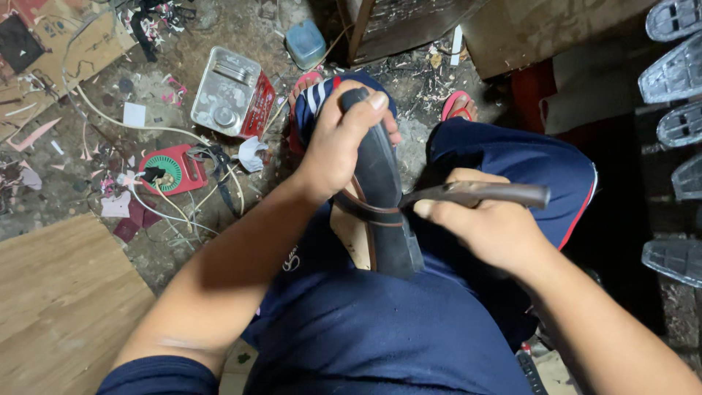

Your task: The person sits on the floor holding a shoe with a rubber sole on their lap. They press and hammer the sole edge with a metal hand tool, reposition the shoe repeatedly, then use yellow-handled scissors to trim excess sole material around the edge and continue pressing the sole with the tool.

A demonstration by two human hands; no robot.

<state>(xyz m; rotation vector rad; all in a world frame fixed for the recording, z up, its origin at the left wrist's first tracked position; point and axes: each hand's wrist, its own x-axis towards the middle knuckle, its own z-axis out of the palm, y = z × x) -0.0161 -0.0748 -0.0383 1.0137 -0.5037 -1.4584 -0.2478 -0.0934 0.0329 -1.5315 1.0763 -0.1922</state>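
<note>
Black sandal (380,197) in left hand (338,143)

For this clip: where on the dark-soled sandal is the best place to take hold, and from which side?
Grip the sandal at its toe end, from above, as the left hand does. It stands tilted on the lap, sole facing right, so the narrow toe sticks up free. The right hand works a tool at the heel end.

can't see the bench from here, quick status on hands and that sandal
Left hand grips the black-soled sandal on the lap. Right hand holds a dark-handled tool against its side. Nothing between them.
</note>
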